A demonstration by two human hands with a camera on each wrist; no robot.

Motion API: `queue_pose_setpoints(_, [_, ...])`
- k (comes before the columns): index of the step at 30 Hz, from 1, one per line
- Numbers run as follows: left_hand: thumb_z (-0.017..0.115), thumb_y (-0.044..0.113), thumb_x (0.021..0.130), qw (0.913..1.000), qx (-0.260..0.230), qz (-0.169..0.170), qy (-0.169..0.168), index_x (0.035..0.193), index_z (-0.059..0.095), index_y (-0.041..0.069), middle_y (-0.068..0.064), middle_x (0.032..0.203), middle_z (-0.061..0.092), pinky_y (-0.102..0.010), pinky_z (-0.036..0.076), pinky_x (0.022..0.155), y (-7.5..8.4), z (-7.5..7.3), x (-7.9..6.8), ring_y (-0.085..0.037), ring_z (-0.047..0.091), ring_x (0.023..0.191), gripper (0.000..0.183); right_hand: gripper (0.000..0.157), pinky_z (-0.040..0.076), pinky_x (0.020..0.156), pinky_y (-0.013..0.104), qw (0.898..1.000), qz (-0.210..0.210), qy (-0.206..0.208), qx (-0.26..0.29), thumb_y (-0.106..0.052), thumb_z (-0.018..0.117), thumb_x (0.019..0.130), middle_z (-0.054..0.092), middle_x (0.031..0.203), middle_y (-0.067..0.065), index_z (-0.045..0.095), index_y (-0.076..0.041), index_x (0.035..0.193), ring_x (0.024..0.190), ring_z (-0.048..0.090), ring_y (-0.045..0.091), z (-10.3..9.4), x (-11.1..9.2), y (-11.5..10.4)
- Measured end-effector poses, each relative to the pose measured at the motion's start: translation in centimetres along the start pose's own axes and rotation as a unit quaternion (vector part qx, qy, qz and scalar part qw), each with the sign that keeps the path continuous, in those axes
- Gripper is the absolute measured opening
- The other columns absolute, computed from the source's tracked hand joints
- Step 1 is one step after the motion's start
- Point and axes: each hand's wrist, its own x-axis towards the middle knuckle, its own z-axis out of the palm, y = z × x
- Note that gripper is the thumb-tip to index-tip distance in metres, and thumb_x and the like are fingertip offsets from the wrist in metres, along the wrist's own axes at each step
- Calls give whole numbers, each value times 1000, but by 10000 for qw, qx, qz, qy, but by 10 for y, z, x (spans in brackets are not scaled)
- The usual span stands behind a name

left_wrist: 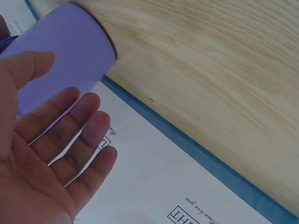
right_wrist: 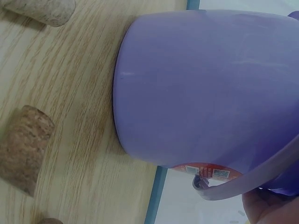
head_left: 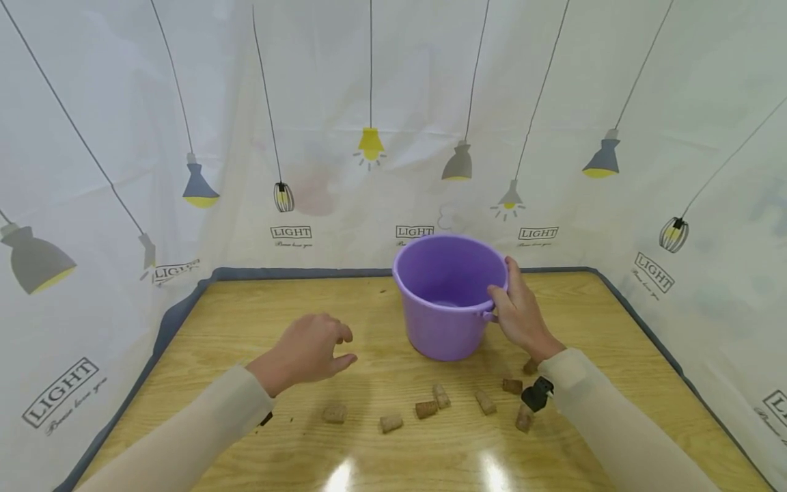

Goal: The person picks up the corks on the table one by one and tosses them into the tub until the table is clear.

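Note:
A purple bucket (head_left: 445, 328) stands upright towards the back of the wooden table. My right hand (head_left: 521, 311) grips its rim at the right, the thumb over the inside edge. In the right wrist view the bucket's handle (right_wrist: 261, 179) hangs along its side, near a red label (right_wrist: 205, 169). Left of the bucket, my left hand (head_left: 307, 348) hovers above the table, apart from it. Its fingers are loosely bent and hold nothing, as the left wrist view also shows. Several corks (head_left: 425, 409) lie scattered in front of the bucket, some beside my right wrist.
The wooden table (head_left: 246, 321) has a dark blue border (head_left: 295, 273) along its back and sides. White sheeting (head_left: 332, 82) printed with hanging lamps rises behind it and at both sides. A dark device (head_left: 537, 394) is strapped at my right wrist.

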Motion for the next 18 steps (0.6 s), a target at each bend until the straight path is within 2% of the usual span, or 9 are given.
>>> queue_pose_setpoints(7, [81, 34, 88, 9991, -105, -116, -392, 104, 78, 10, -3, 94, 76, -34, 60, 68, -2, 4, -6, -14, 70, 79, 29, 70, 62, 72, 29, 10000, 9, -29, 10, -23, 39, 108, 27, 162, 27, 0, -16, 166, 117, 60, 46, 1, 0, 0])
queue_pose_setpoints(18, [82, 37, 88, 9914, -199, -348, -1242, 109, 76, 11, -1, 95, 74, -37, 58, 71, 2, 11, -12, -13, 66, 77, 34, 70, 62, 71, 30, 10000, -16, -12, 94, -23, 39, 108, 30, 160, 28, 1, -16, 166, 113, 62, 47, 0, 0, 2])
